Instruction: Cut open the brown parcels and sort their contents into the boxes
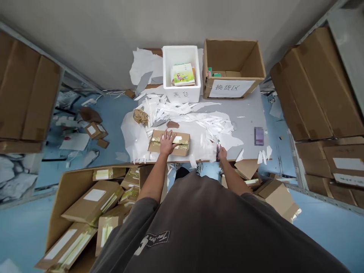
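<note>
A small taped cardboard box (182,151) lies near the front edge of the table (247,110). My left hand (167,142) rests on top of it, fingers spread, pressing flat without gripping. Clear yellowish tape runs along the box's top. To the right of the box, my right hand (223,153) is closed around a dark utility knife (218,150), which points away from me over the table. White paper strips (210,121) lie behind the box, and a crumpled piece of brown paper (140,116) is behind it on the left.
At the back stand a white foam bin (182,94) with picture books (183,74) and a large cardboard carton (233,88). A purple phone-like object (259,136) lies on the right. A big box of parcels (95,195) is at lower left; stacked cartons (321,87) flank the right side.
</note>
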A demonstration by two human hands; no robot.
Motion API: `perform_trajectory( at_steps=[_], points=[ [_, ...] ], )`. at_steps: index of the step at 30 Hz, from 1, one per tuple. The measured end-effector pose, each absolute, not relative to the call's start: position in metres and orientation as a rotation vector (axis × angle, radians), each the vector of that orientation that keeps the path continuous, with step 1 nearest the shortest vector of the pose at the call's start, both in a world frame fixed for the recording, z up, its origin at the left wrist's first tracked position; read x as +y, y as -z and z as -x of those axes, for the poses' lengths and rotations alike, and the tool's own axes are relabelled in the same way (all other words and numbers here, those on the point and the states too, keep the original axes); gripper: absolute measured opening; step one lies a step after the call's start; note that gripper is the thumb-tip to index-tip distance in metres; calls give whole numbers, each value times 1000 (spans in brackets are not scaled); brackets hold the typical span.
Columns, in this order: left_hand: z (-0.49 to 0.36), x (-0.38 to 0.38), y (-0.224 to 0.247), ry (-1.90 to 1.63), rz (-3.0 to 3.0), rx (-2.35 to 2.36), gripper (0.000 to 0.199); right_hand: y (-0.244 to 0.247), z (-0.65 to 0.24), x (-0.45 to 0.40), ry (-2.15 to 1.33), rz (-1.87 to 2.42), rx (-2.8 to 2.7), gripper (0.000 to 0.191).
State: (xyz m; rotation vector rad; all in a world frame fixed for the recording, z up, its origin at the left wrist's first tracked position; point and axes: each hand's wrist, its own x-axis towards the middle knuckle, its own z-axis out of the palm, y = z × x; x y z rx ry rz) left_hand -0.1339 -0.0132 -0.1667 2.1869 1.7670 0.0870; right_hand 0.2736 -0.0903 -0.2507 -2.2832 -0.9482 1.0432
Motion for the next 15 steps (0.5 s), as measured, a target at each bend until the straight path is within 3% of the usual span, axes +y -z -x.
perform_trajectory(
  at_steps=[7, 9, 11, 13, 15],
  points=[
    [135, -14, 169, -93, -2167, 1772, 75, 235, -262, -68, -661, 2354, -1114, 50],
    [133, -15, 170, -106, -2158, 1768, 74, 217, -231, -71, -880, 2213, -1214, 51],
    [129, -17, 169, -128, -2141, 1777, 73, 200, -188, -80, -1357, 2061, -1276, 57],
    [123, -19, 165, -150, -2106, 1799, 72, 187, -142, -91, -1826, 1904, -1196, 82],
    [117, -22, 160, -169, -2053, 1825, 72, 179, -102, -97, -1989, 1840, -1088, 98]
  ],
)
